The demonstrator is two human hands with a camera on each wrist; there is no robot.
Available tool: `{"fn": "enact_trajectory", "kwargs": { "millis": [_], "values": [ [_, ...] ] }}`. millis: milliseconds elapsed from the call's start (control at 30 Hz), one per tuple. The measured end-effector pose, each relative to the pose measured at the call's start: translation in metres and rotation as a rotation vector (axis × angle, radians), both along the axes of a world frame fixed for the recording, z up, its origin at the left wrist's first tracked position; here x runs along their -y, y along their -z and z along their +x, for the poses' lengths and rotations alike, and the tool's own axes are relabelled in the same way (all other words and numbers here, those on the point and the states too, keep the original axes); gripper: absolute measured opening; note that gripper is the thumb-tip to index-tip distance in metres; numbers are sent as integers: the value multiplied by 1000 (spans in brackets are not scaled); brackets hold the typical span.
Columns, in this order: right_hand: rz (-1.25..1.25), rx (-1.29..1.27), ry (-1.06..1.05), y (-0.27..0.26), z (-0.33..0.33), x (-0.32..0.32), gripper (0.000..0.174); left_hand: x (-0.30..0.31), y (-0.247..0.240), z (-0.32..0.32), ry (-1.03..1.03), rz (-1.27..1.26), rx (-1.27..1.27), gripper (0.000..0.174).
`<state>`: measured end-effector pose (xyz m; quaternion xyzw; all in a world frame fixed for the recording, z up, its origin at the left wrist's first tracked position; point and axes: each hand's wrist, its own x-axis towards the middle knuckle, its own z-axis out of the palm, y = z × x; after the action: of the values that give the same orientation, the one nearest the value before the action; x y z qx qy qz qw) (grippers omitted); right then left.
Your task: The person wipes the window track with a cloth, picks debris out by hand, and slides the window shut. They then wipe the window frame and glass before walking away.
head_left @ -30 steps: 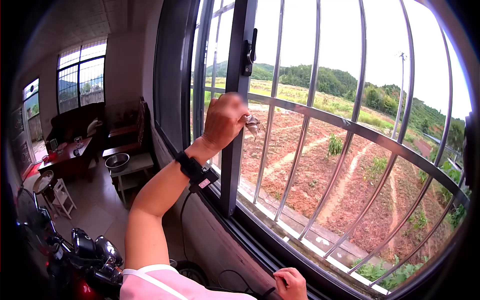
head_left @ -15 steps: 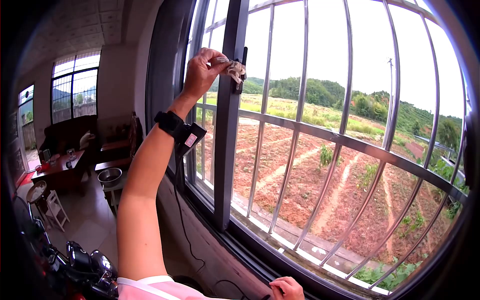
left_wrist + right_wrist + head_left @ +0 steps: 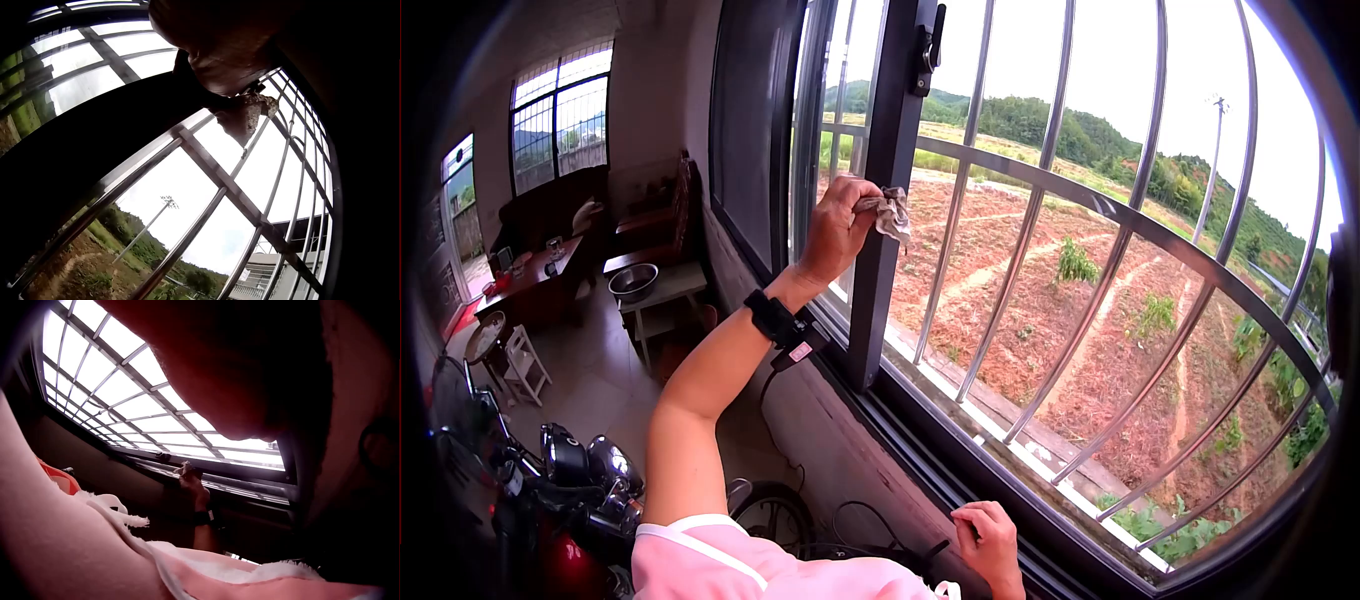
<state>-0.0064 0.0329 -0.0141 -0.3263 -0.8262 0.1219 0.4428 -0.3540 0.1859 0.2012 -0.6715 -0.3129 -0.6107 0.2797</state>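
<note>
My left hand [image 3: 838, 232] pinches a crumpled, greyish-beige cloth [image 3: 892, 214] against the dark upright of the sliding window frame [image 3: 887, 150], below the black latch [image 3: 926, 52]. In the left wrist view the cloth [image 3: 242, 119] hangs dark from under the fingers, with window bars behind it. Low in the head view, my right hand [image 3: 988, 540] is beside the lower window track, its fingers loosely bent around nothing. The right wrist view shows the left hand [image 3: 192, 482] from below, raised at the frame.
Metal security bars [image 3: 1100, 270] stand outside the window. Below left is a motorcycle [image 3: 585, 480]. A metal basin [image 3: 633, 282] sits on a small table, with a white stool [image 3: 524, 365] farther left. A cable [image 3: 870, 510] hangs by the wall.
My left hand rose with the cloth to beside the latch, then came down along the upright to well below it. My right hand stays near the lower track. The head view has shifted.
</note>
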Motion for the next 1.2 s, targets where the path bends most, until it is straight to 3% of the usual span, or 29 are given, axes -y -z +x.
{"fn": "enact_trajectory", "kwargs": {
  "millis": [100,200,367,667,700,833,1033,1200],
  "values": [
    [-32,-3,-9,5,1,0,15,9,71,11,-9,-35,34,17],
    [-32,52,-25,0,0,0,15,24,138,24,14,-208,88,22],
    [-36,65,-48,1,0,1,13,64,219,37,-8,-623,122,11],
    [40,38,-76,9,2,0,9,227,202,111,-78,-669,378,11],
    [56,42,-78,12,3,-1,8,247,204,117,-4,-683,486,11],
    [51,6,-89,15,4,-2,6,349,183,147,-269,-649,391,12],
    [-18,7,-76,22,4,-11,8,480,178,164,-463,-664,588,12],
    [4,59,-68,22,5,-11,10,552,179,173,-579,-656,739,10]
  ]
}}
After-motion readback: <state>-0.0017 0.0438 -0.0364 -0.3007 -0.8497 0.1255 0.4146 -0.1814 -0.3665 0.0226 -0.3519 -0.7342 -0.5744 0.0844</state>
